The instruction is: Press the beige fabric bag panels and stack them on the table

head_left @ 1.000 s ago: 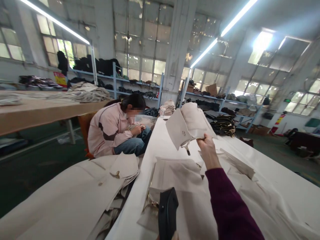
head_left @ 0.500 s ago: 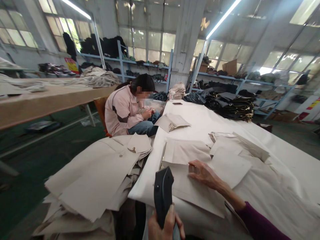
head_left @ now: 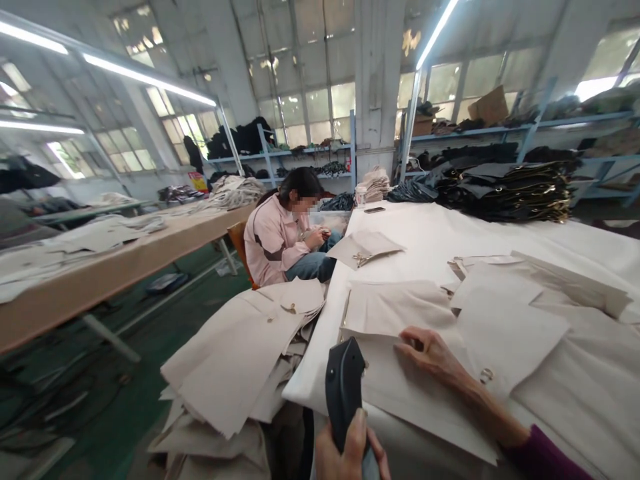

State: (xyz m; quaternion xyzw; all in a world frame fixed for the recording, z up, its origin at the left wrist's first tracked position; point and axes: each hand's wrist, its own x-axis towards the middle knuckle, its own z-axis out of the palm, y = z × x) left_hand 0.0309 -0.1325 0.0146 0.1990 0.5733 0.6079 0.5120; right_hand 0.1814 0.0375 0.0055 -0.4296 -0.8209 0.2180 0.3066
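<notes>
My left hand [head_left: 350, 447], at the bottom of the view, is wrapped around the grip of a black hand-held tool [head_left: 345, 383] that points up and away from me. The tool's head stands over the near left edge of a beige fabric piece [head_left: 395, 387]; whether it touches cannot be made out. My right hand [head_left: 433, 353], in a purple sleeve, reaches in from the right with fingers curled. Its thumb and forefinger come together at the edge of a folded-over flap [head_left: 400, 303] of that fabric. Near my right wrist, a metal ring [head_left: 486, 375] shows on another beige piece.
Stacked beige pieces [head_left: 240, 353] lie left of the white table [head_left: 425, 233]. Beige fabric [head_left: 505, 307] also covers its right side. A co-worker [head_left: 280, 233] sits beyond the stack. Dark goods [head_left: 505, 190] and a phone [head_left: 375, 210] are on the far part.
My view has swung to the left, so the scene sits further right. The ring by my right wrist now shows. Both hands keep about the same place relative to the fabric.
</notes>
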